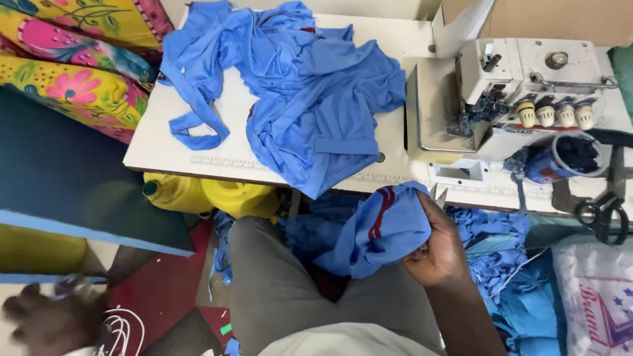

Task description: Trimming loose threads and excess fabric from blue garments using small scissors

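My right hand (436,249) grips a bunched piece of blue fabric with a red stripe (381,227) just below the front edge of the white sewing table (165,148), over my lap. My left hand (49,321) is blurred at the lower left, down near the floor beside some white cord (122,333); whether it holds anything is unclear. A heap of blue garments (297,86) lies spread on the table. A white overlock sewing machine (521,86) stands at the table's right.
Black scissors (606,207) lie at the table's right edge by a cup of dark scraps (573,155). Yellow jerrycans (211,194) sit under the table. Floral cloth (72,59) is piled at upper left. Blue offcuts (508,277) and a printed sack (597,296) lie at lower right.
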